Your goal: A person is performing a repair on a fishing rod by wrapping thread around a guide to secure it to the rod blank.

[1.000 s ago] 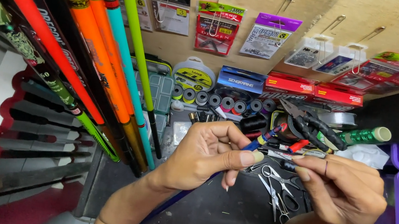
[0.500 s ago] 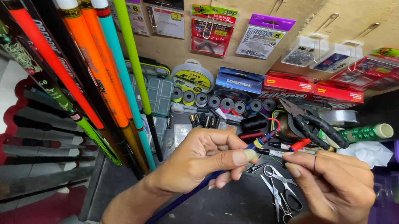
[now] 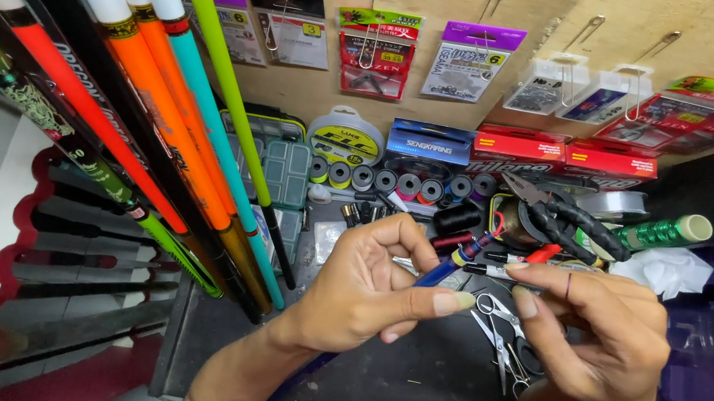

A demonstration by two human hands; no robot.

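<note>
Head view: left hand pinched shut on slim blue rod shaft, held above black tabletop. Right hand just beside, fingertips narrowed near the left thumb; contents too small to tell. Silver scissors underneath; black pliers behind.

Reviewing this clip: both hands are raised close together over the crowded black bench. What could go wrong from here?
1. The left hand and right hand pinch something too fine to make out; if dropped, it might vanish into the clutter on the black bench.
2. The scissors lie right under the fingers, so a downward reach could catch the blades.
3. The slanted rods lean beside the left forearm; an elbow nudge might shift them.
</note>
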